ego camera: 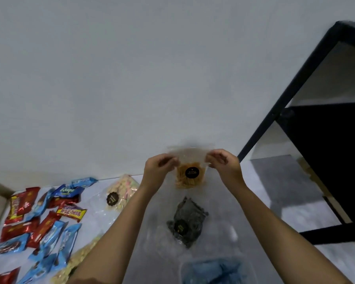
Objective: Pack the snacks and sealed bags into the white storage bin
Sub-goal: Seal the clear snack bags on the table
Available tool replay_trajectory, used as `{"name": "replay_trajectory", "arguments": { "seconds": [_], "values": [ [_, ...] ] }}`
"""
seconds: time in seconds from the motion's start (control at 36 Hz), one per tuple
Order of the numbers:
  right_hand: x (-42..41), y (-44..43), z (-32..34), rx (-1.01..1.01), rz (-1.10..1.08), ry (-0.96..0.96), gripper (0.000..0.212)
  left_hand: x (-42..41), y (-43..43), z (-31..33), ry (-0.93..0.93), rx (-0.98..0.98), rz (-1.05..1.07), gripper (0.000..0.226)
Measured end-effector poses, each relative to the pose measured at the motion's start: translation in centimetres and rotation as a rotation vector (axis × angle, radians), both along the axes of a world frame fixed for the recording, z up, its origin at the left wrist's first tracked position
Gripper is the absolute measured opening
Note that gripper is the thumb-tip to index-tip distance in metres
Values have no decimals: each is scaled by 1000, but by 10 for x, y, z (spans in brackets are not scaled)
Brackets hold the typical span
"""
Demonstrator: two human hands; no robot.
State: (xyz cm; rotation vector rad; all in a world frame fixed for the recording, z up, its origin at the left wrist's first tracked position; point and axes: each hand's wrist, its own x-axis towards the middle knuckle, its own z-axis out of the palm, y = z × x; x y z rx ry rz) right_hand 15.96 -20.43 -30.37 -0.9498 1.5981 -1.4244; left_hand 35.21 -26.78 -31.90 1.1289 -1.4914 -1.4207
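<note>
I hold a clear sealed bag of orange snack sticks [190, 177] with a round black label up in front of me. My left hand [159, 167] pinches its top left corner and my right hand [223, 162] pinches its top right corner. Below it lies a clear bag of dark snacks [188, 222] with a black label, seemingly inside the translucent white bin [230, 232]. A bag of pale puffed snacks [121, 193] lies to the left. Red and blue wrapped snack bars [39, 220] are spread over the left of the surface.
A second bag of yellowish snacks [80, 261] lies under my left forearm. A blue object in a clear container [215, 271] sits at the bottom edge. A black metal shelf frame [307, 128] stands at the right, a plain white wall behind.
</note>
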Motion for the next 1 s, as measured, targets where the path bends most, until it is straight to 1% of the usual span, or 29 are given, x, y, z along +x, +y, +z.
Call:
{"name": "replay_trajectory", "arguments": {
  "seconds": [0.06, 0.19, 0.28, 0.36, 0.53, 0.69, 0.78, 0.86, 0.92, 1.0],
  "values": [
    [-6, -2, -11, 11, -2, 61, 14, -7, 0, -11, -21, 7, 6, 9],
    [-9, -11, -33, 37, -67, 29, 14, -18, -5, -29, -33, 21, 76, 8],
    [-7, -18, -37, 38, -96, 39, 14, -22, -10, -33, -68, 13, 136, 9],
    [-7, -23, -40, 48, -111, 46, 10, -24, -14, -33, -113, -7, 165, 11],
    [-2, -14, -36, 101, -153, 42, 26, -16, -11, -28, -193, -44, 154, 13],
    [22, 27, -31, 91, -154, 242, 33, 17, 21, -26, -240, -25, 104, 20],
    [36, 54, -37, 115, -13, 327, 36, 42, 45, -32, -373, -24, -58, 29],
    [44, 80, -47, 169, 260, 459, 42, 67, 67, -41, -539, -58, -300, 41],
    [47, 94, -55, 226, 430, 559, 52, 80, 82, -47, -621, -41, -444, 50],
    [51, 106, -66, 322, 574, 777, 67, 88, 101, -56, -723, -24, -576, 65]
  ]
}}
